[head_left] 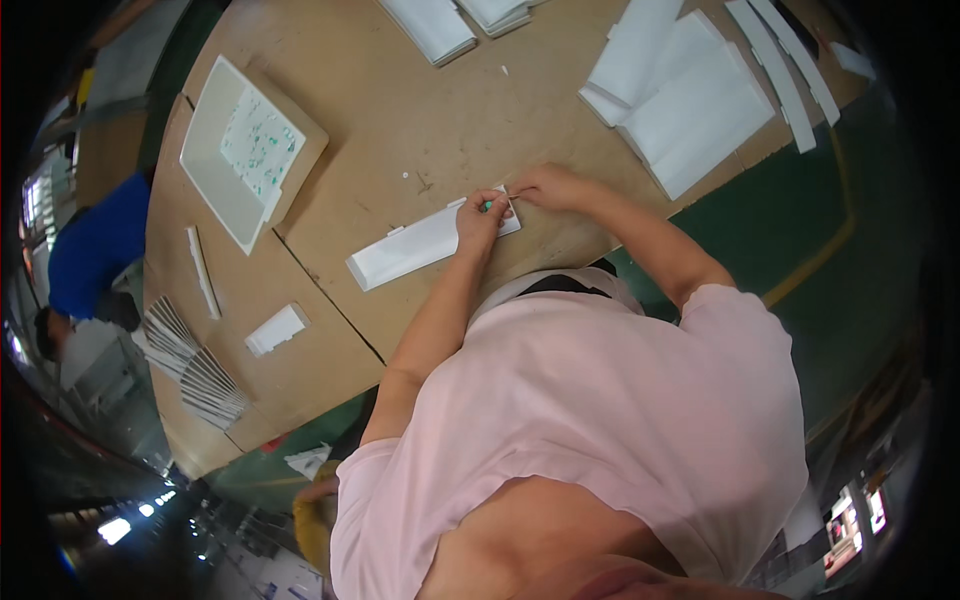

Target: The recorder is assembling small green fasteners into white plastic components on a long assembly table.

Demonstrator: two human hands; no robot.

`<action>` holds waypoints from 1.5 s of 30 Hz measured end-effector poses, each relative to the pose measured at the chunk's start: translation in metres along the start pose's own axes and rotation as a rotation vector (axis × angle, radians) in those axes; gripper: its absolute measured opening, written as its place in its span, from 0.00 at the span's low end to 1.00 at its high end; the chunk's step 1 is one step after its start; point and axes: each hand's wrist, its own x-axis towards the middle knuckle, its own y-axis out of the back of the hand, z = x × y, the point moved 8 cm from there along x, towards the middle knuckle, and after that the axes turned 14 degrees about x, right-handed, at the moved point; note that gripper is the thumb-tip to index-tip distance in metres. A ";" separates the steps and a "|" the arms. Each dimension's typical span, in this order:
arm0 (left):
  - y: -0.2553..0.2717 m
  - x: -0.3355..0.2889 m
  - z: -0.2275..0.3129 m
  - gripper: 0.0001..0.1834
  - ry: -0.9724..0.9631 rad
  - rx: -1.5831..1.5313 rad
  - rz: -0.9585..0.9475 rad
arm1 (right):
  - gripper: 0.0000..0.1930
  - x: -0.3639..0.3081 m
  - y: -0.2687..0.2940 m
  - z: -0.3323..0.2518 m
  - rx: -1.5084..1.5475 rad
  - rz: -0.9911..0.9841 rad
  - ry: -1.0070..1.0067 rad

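Left hand point(478, 224) pinches a green piece point(488, 206) at the white strip panel's point(412, 249) two-o'clock end, apparently steadying it; right hand's point(547, 187) grip unclear.

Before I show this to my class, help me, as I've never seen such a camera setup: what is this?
There is no machine, just a person's bare left hand and right hand. One fisheye camera on the person's head looks down, so straight edges bend. The hands meet at the right end of a long white panel. The left seems to pinch a small green piece; what the right holds is too small to tell. On the brown table also lie a cream bin containing green bits, white panels and fanned pale strips.
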 end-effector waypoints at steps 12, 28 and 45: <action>0.000 0.002 -0.001 0.07 -0.235 0.116 0.035 | 0.11 -0.018 -0.006 0.029 0.283 0.075 -0.282; -0.002 0.006 -0.006 0.08 -0.312 0.089 0.058 | 0.11 -0.020 0.006 0.006 0.094 0.180 -0.395; 0.144 -0.037 -0.089 0.10 0.044 -0.555 0.284 | 0.12 -0.005 -0.148 -0.035 -0.084 -0.401 -0.530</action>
